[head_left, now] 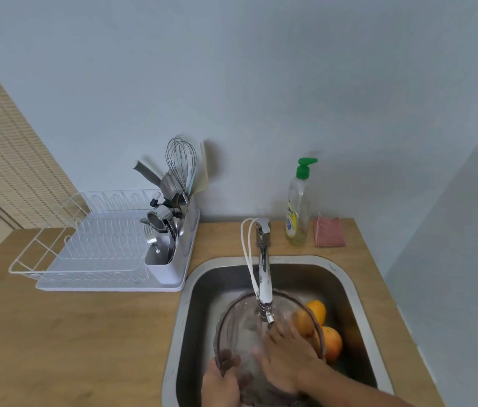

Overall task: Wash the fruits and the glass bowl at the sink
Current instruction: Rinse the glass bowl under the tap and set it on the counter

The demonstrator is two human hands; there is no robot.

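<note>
Under the chrome tap spout the clear round glass bowl sits tipped in the stainless steel sink, its mouth turned toward the person. The left hand pinches the bowl's near rim, thumb curled over the edge, below and left of the spout. The right hand lies flat inside the bowl with fingers spread and straight, directly beneath the spout, gripping nothing. Three round orange fruits lie on the sink floor just right of the bowl, touching or nearly touching its wall. They sit on the right hand's side, so I'd judge that hand the nearer one to reach them once the bowl is rinsed.
</note>
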